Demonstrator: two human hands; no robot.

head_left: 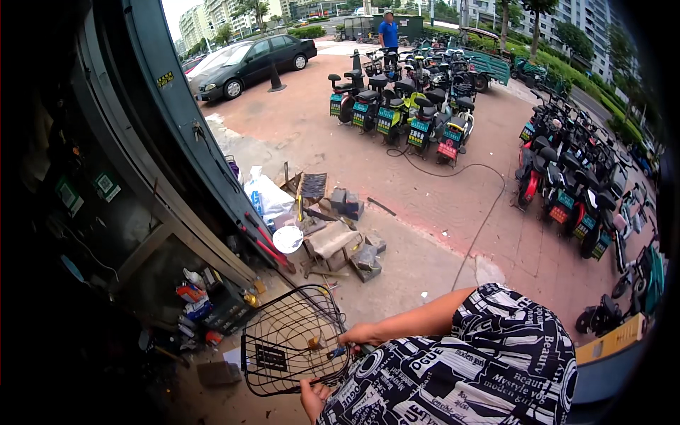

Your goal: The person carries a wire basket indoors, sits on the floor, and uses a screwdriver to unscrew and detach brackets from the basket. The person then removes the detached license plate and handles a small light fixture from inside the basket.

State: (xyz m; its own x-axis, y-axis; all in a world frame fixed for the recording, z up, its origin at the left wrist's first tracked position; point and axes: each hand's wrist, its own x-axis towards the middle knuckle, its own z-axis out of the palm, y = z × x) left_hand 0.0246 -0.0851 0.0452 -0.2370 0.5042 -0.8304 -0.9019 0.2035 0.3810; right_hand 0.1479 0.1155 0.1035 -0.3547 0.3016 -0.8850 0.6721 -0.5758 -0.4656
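A black wire basket [280,354] is at the near side, left of the patterned shirt [453,368]. The right hand [360,336] has bent fingers at its right side, beside a small blue handle [338,351]; the left hand [314,398] is at the near edge — for both, I cannot tell how firmly they grip. Farther, a round white thing [287,239] stands left of a low stool [332,239].
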